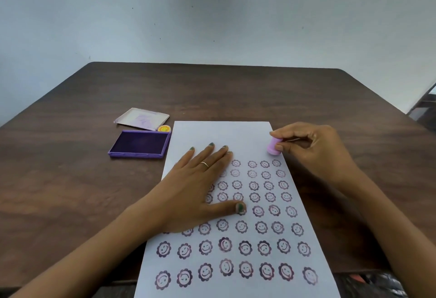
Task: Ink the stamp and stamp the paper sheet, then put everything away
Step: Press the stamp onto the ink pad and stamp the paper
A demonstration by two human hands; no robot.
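A white paper sheet lies lengthwise on the dark wooden table, covered with several rows of purple smiley-flower prints. My left hand rests flat on the sheet's left side, fingers spread, a ring on one finger. My right hand pinches a small pink stamp, held near the sheet's upper right edge just above the top row of prints. The purple ink pad sits open to the left of the sheet.
The ink pad's clear lid lies behind the pad. A small yellow smiley cap sits between the lid and the sheet's top left corner. A pale wall rises behind the table; a dark frame shows at the far right.
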